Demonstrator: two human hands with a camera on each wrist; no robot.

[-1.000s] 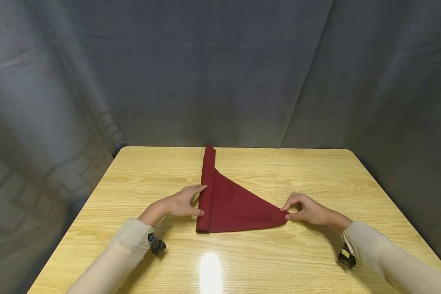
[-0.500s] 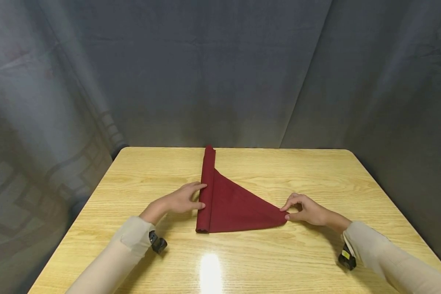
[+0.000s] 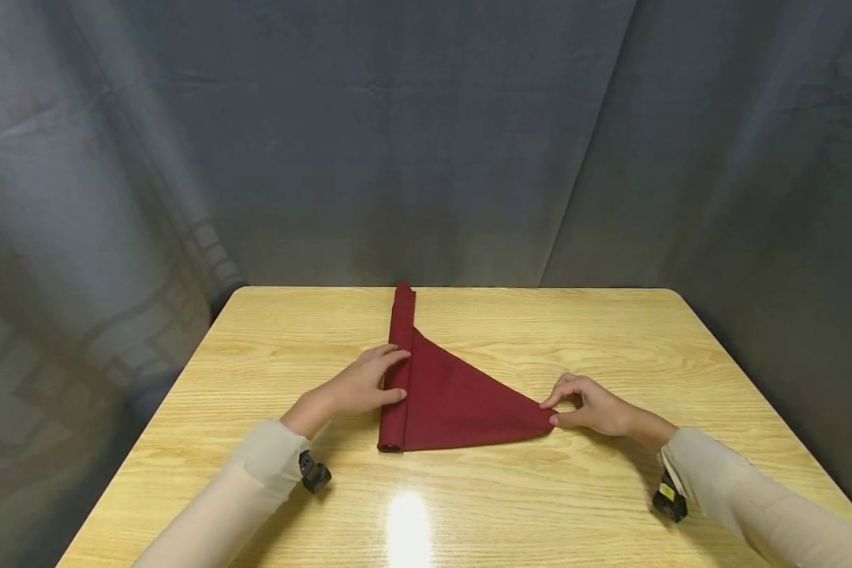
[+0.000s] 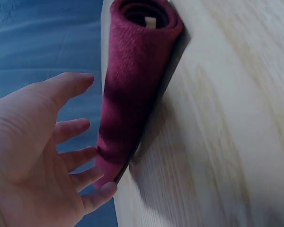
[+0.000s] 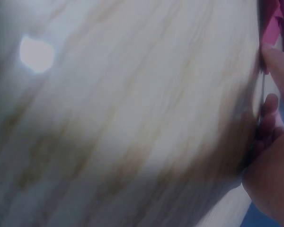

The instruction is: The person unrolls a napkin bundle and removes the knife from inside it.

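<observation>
Now, head view: one maroon napkin (image 3: 447, 398) lay mid-desk (image 3: 539, 505), rolled along its left edge. The left hand (image 3: 358, 386) had fingers flat on the roll; the right hand (image 3: 589, 404) pinched the right corner w/ a tight grip. Best kept taut, I'd say, rolling evenly.

Left wrist: one roll (image 4: 132, 90), fingers straight.

Right wrist: blurred, can't tell.

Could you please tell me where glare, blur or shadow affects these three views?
Head view: sharp, with a white glare spot on the table in front of the napkin. Left wrist view: the rolled napkin edge is fairly clear, with a dark shadow beside it; the left hand is soft. Right wrist view: blurred throughout, with one glare patch.
</observation>
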